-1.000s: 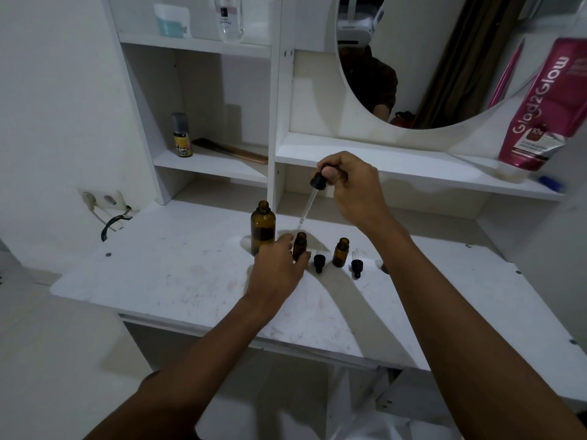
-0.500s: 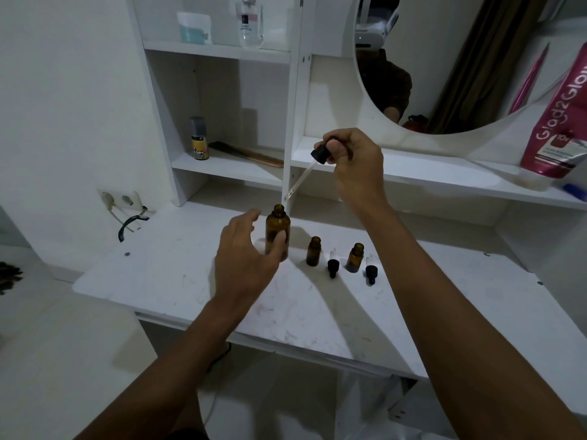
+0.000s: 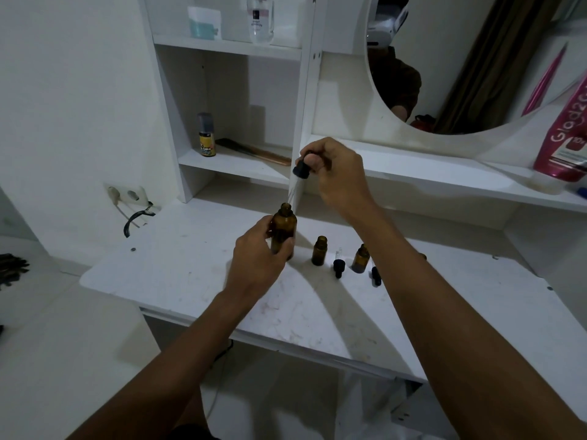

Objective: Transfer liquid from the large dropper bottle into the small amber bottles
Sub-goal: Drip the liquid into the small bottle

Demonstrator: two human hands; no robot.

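My left hand (image 3: 259, 260) grips the large amber bottle (image 3: 284, 228), which stands upright on the white table (image 3: 190, 265). My right hand (image 3: 336, 173) pinches the black bulb of the dropper (image 3: 300, 173); its glass tube slants down with the tip at the large bottle's open mouth. To the right stand two small amber bottles (image 3: 319, 250) (image 3: 360, 258), both uncapped. Two small black dropper caps (image 3: 338, 268) (image 3: 375, 276) lie on the table beside them.
White shelves rise behind the table, with a small yellow-labelled bottle (image 3: 206, 139) and a comb (image 3: 254, 152) on the lower left shelf. A round mirror (image 3: 460, 58) hangs at the back right beside a pink tube (image 3: 568, 138). A wall socket with a cable (image 3: 130, 198) sits at left.
My left hand left the small bottle and closed around the large bottle. My right hand carried the dropper left from over the small bottle to the large bottle's mouth.
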